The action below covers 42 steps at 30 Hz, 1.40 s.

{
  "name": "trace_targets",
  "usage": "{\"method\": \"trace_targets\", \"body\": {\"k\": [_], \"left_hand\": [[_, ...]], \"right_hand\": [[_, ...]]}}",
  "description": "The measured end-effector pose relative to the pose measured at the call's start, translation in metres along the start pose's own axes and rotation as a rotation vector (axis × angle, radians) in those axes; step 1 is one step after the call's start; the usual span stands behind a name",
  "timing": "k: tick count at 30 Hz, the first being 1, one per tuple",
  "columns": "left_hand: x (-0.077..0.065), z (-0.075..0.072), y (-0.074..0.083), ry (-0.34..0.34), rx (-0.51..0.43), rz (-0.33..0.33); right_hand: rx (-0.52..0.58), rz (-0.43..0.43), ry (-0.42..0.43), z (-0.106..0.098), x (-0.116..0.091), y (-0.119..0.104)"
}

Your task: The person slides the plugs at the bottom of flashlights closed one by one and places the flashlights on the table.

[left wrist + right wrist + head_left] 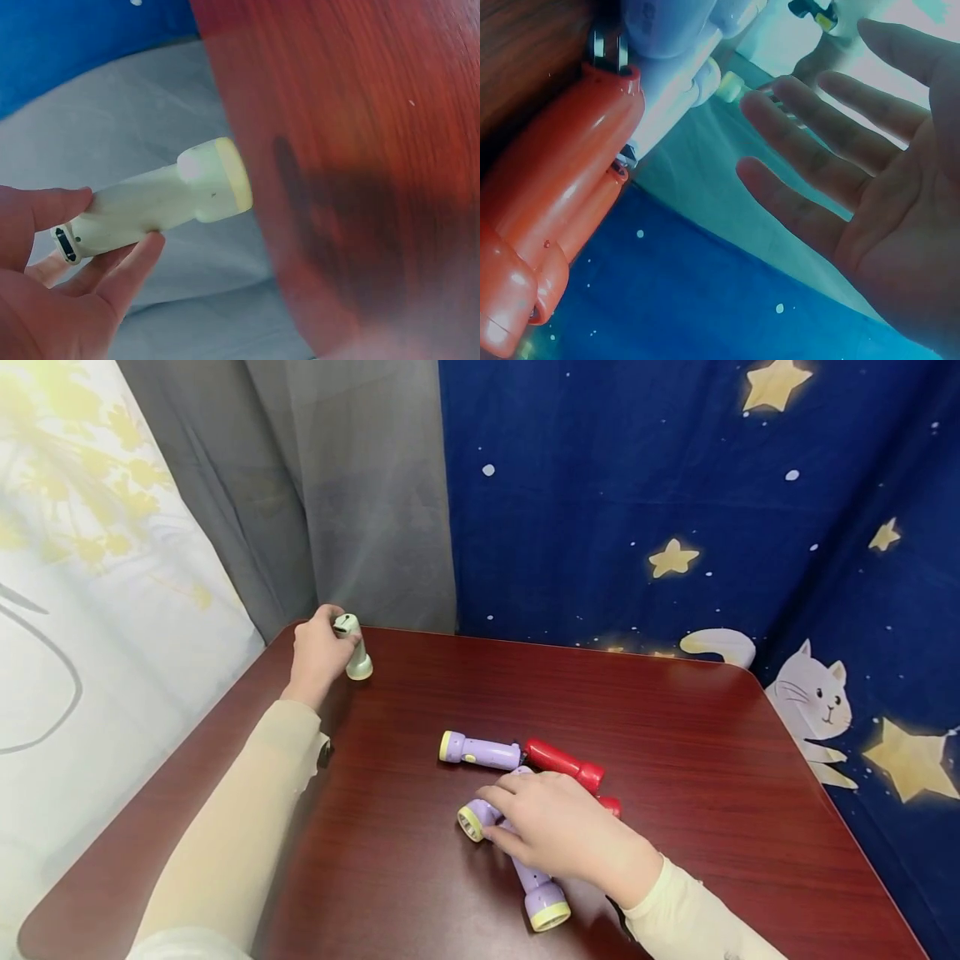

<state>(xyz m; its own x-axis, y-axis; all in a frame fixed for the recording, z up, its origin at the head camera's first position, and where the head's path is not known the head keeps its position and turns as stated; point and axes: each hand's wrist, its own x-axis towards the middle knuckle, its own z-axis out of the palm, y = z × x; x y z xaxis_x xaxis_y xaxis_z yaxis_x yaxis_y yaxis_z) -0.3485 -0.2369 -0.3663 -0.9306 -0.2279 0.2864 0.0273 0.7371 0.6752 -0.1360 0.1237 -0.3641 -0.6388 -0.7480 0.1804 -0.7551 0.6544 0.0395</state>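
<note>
Near the table's far left corner, my left hand (321, 650) holds a pale green flashlight (357, 652) by its tail end, lens end down. Thumb and fingers pinch it in the left wrist view, where the flashlight (154, 206) shows a yellowish rim. My right hand (566, 827) is over a group of flashlights, its fingers extended and holding nothing in the right wrist view. Partly covered by it are a purple flashlight (480, 818), another purple flashlight (534, 885) and a red flashlight (610, 806). Two metal prongs stick out of a red flashlight (562, 157) there.
Just beyond the right hand lie a third purple flashlight (483, 752) and a second red one (562, 762), their ends close together. The dark red wooden table (675, 718) has a grey curtain (375, 485) and a blue starry curtain (585, 510) behind it.
</note>
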Motion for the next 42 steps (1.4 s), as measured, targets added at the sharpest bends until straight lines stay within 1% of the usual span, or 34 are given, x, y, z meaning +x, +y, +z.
{"method": "trace_targets", "body": {"k": [4,9,14,23,31,35,39,42], "left_hand": [[0.009,0.003,-0.011,-0.02,0.03,-0.04],[0.016,0.004,-0.018,-0.028,0.041,-0.055],[0.021,0.005,-0.022,-0.025,0.055,-0.062],[0.024,0.006,-0.027,-0.039,0.105,-0.073],[0.027,0.006,-0.031,-0.027,0.12,-0.061],[0.029,0.005,-0.034,-0.041,0.123,-0.067],[0.027,0.003,-0.032,-0.069,0.114,-0.077],[0.026,0.001,-0.03,-0.068,0.118,-0.069]], "right_hand": [[-0.009,0.019,-0.069,0.001,-0.004,-0.004],[0.006,0.046,-0.131,0.001,-0.007,-0.006],[0.007,0.051,-0.139,0.003,-0.009,-0.007],[-0.02,0.023,-0.126,0.004,-0.011,-0.01],[-0.025,0.014,-0.165,0.002,-0.01,-0.013],[-0.025,0.002,-0.165,0.002,-0.01,-0.016],[-0.034,0.003,-0.167,0.003,-0.012,-0.016],[-0.038,0.004,-0.171,0.003,-0.013,-0.016]]}}
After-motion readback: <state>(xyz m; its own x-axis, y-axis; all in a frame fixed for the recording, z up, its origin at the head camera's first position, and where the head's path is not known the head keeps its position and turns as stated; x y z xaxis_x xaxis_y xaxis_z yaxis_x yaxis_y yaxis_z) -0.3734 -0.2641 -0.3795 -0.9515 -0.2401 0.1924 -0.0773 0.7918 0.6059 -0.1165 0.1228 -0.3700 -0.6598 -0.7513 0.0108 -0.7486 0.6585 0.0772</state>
